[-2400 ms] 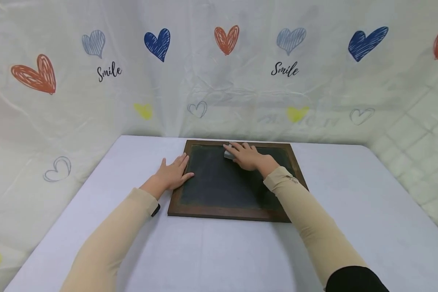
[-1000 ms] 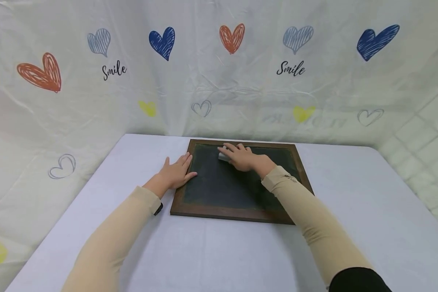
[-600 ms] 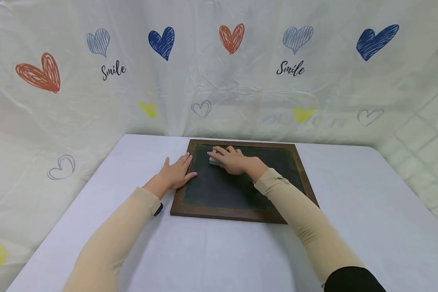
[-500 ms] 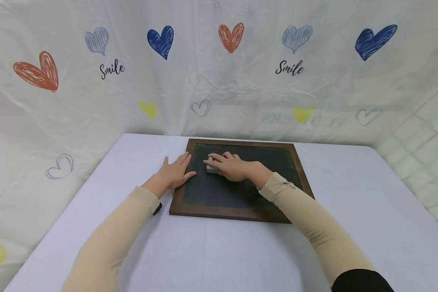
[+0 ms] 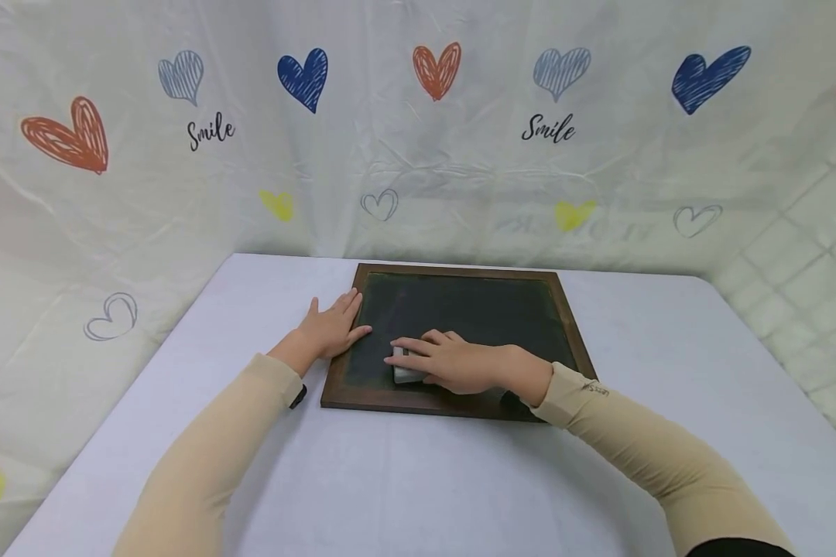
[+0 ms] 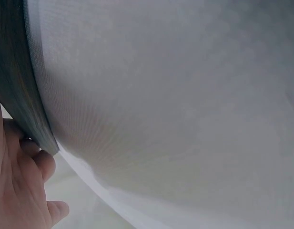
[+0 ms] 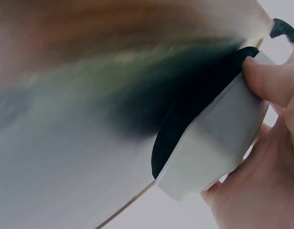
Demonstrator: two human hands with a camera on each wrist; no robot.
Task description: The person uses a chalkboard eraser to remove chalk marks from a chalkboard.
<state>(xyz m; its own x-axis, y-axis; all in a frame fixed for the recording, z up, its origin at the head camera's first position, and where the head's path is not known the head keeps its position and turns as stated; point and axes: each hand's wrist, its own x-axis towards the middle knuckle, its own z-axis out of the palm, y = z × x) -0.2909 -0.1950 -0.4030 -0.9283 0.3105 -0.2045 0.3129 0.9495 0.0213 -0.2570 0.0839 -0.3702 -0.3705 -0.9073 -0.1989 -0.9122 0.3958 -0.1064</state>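
Here, seen from the head camera, a dark rectangular chalkboard in a brown wooden frame (image 5: 460, 317) lies flat on a pale lilac-covered table (image 5: 669, 402), its long axis running left to right. The right hand (image 5: 453, 365) rests on the board's near-left quarter, fingers curled over a small grey-white block eraser (image 5: 406, 365), which sits directly beneath the fingers, close to the near frame rail. The eraser's long side runs from near to far on the board. The left hand (image 5: 330, 331) lies flat with fingers straight, palm on the table and fingertips touching the board's left frame edge. It is close beside the eraser, but only the right hand has hold of it.

From the left wrist camera, little is legible: the left hand's fingers (image 6: 23, 191) lie against a dark edge, likely the frame, with pale cloth filling the rest.

From the right wrist camera, the eraser (image 7: 218, 148) shows a white body over a black felt pad, pinched by the right hand's fingertips (image 7: 270, 81) and pressed onto the board surface.
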